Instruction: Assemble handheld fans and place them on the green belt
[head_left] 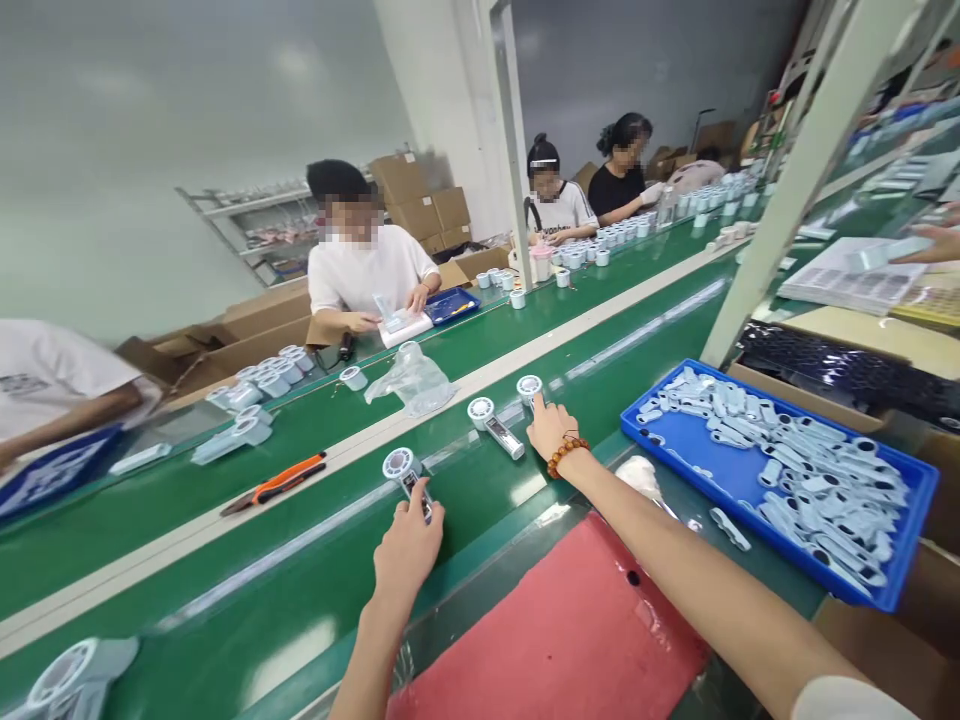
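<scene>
My left hand [409, 540] is closed round the handle of a pale blue handheld fan [399, 463], whose round head points away from me over the green belt. Farther right, my right hand [553, 432], with a beaded bracelet on its wrist, has its fingers on the handle of a second handheld fan [529, 387]. Between the two hands, a third handheld fan [481, 411] lies on the belt, its handle interior exposed. The handles under my fingers are partly hidden.
At right stands a blue tray [630, 425] of pale blue handle shells. A red mat [547, 630] lies before me. Orange-handled pliers [277, 483] and a plastic bag [412, 382] lie across the belt [300, 580]. Co-workers sit opposite; a metal post [795, 190] rises at right.
</scene>
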